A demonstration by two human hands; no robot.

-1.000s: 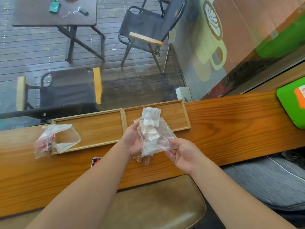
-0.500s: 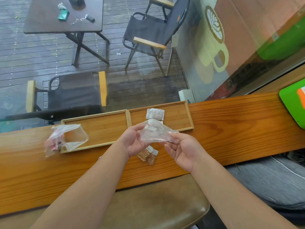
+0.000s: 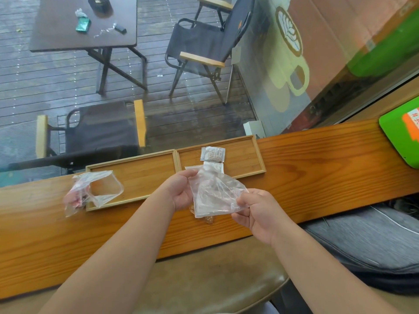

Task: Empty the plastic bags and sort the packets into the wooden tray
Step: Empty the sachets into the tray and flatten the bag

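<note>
We've got the bag (image 3: 215, 196) pinched by both hands, left (image 3: 181, 191) and right (image 3: 256, 211). It looks floppy, light and slippery, so edge grips seem best. White packets (image 3: 213, 154) sit just beyond in the tray (image 3: 260, 159).

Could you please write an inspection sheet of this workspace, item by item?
Surface: wooden counter along a window.
Job's things: wooden tray with two compartments; white packets in the right one; brown packets on the counter; held plastic bag; second bag, with red contents, on the tray's left end.
Clutter: green object at far right.
Grippers: left hand and right hand both pinch the held bag.
Cables: nothing seen.
Surroundings: chairs and table outside.
</note>
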